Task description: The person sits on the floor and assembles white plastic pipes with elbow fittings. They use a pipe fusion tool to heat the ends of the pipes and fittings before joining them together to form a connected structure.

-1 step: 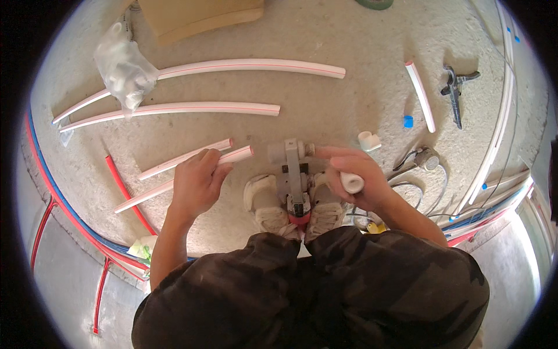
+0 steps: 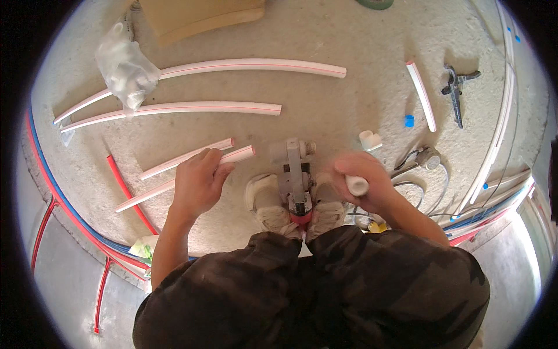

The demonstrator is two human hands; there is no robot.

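Closest in, between the person's two shoes (image 2: 268,203), stands a grey-and-red heating tool (image 2: 297,185); to its right the right hand (image 2: 375,179), slightly blurred, is curled around a white fitting (image 2: 357,186). On the tool's other side the left hand (image 2: 199,181) grips a red-striped white pipe (image 2: 239,153), which slants above a red pipe (image 2: 131,195) on the floor (image 2: 325,125). Beyond lie two long white pipes (image 2: 256,66), a plastic bag (image 2: 129,75) and, farthest, a cardboard box (image 2: 200,17).

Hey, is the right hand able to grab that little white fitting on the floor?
Probably not yet: the right hand holds a white tube, though nothing seems to block the way to the white fitting.
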